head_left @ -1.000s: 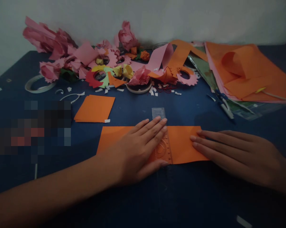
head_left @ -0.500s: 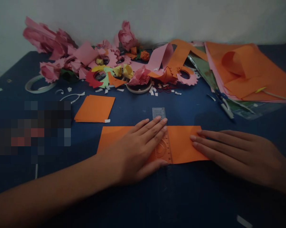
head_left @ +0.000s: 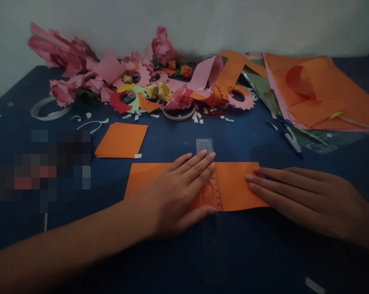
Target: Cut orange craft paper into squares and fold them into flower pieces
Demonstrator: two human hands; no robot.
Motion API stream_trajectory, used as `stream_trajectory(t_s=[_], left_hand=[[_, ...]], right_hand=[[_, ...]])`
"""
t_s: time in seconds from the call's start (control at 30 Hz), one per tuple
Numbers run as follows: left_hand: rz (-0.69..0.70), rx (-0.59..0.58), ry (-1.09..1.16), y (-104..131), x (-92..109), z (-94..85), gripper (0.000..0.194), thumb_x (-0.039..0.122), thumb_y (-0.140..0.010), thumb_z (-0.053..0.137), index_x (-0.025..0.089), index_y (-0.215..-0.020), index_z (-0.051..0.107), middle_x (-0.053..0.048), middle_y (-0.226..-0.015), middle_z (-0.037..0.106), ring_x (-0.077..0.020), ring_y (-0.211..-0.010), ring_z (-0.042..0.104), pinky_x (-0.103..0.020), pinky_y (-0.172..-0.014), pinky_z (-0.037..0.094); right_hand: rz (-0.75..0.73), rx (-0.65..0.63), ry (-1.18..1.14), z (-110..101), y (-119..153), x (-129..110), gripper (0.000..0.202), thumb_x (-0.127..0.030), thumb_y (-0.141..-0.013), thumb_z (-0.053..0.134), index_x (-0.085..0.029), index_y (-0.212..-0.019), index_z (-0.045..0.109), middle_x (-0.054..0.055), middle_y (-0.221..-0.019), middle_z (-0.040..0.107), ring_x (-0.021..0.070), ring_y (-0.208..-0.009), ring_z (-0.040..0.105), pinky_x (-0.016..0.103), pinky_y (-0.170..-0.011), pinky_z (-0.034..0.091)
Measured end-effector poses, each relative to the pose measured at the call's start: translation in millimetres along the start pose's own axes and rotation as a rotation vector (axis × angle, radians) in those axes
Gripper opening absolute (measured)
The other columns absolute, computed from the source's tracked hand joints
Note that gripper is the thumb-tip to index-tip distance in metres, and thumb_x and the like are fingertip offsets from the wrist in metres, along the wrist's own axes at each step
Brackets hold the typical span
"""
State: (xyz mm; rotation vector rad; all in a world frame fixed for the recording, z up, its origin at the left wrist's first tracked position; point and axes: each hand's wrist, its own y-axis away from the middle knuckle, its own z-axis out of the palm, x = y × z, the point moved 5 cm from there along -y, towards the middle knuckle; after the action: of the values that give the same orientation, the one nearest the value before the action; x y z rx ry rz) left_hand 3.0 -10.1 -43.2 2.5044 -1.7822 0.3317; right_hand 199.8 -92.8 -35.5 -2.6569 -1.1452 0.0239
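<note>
A strip of orange paper (head_left: 236,185) lies flat across the dark blue table. Across its middle, a clear plastic ruler (head_left: 204,144) stands crosswise, its far end reaching past the paper's back edge. My left hand (head_left: 186,185) lies flat over the ruler and paper, fingers stretched out and pressing down; it hides part of both. With straight fingers, my right hand (head_left: 310,200) rests its fingertips on the paper's right end. A small stack of orange paper squares (head_left: 121,140) sits behind the strip, to the left.
Pink paper flowers (head_left: 164,47), cut paper rings and tape rolls (head_left: 39,112) crowd the back. Scissors (head_left: 290,132) and a pen lie at right, near large orange sheets (head_left: 350,94). White scraps dot the table (head_left: 172,261). A blurred patch covers the left side.
Both hands, the ruler and the orange strip hold the same positions. Only a very slight shift of the view is visible.
</note>
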Motion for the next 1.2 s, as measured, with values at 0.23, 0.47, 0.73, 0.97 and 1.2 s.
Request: stream_trajectory(t_s=[0.23,0.47,0.73,0.97,1.2], left_hand=[[0.01,-0.004,-0.017,-0.2,0.5,-0.4,0.065,0.051,-0.094,0.032,0.007,-0.141,0.027,-0.012,-0.15,0.021,-0.0219,-0.14,0.015,-0.039,-0.115,0.018],[0.013,-0.013,-0.011,-0.2,0.8,-0.9,0.065,0.051,-0.094,0.032,0.006,-0.141,0.027,-0.013,-0.15,0.021,-0.0224,-0.14,0.015,-0.04,-0.114,0.019],[0.008,0.013,0.003,0.3,0.5,-0.4,0.064,0.051,-0.094,0.031,0.008,-0.141,0.027,-0.012,-0.15,0.022,-0.0219,-0.14,0.015,-0.04,-0.115,0.019],[0.012,0.0,-0.013,0.1,0.9,-0.2,0.064,0.05,-0.094,0.032,0.006,-0.14,0.028,-0.013,-0.15,0.022,-0.0227,-0.14,0.017,-0.04,-0.114,0.018],[0.008,-0.001,-0.006,-0.6,0.9,-0.8,0.062,0.049,-0.094,0.033,0.007,-0.14,0.03,-0.013,-0.15,0.022,-0.0227,-0.14,0.018,-0.04,-0.114,0.019]], right_hand=[[-0.026,-0.005,0.033,-0.4,-0.3,-0.9,0.038,-0.001,-0.091,0.036,-0.011,-0.124,0.051,0.007,-0.132,0.05,0.0209,-0.126,0.043,0.037,-0.091,0.043],[0.008,0.008,-0.002,-0.2,-0.2,0.2,0.038,-0.003,-0.091,0.036,-0.014,-0.123,0.053,0.006,-0.131,0.052,0.0204,-0.123,0.047,0.037,-0.09,0.047],[0.013,0.008,-0.017,0.4,0.5,0.0,0.04,-0.003,-0.09,0.037,-0.015,-0.124,0.052,0.006,-0.131,0.052,0.0206,-0.123,0.047,0.037,-0.089,0.049],[-0.016,0.019,-0.001,-1.1,-3.6,2.5,0.037,-0.004,-0.089,0.042,-0.015,-0.123,0.052,0.005,-0.128,0.055,0.0205,-0.121,0.049,0.038,-0.088,0.047],[0.058,0.105,-0.302,-4.0,-27.1,19.9,0.023,-0.011,-0.086,0.049,-0.017,-0.106,0.059,0.004,-0.106,0.065,0.0164,-0.099,0.058,0.035,-0.088,0.048]])
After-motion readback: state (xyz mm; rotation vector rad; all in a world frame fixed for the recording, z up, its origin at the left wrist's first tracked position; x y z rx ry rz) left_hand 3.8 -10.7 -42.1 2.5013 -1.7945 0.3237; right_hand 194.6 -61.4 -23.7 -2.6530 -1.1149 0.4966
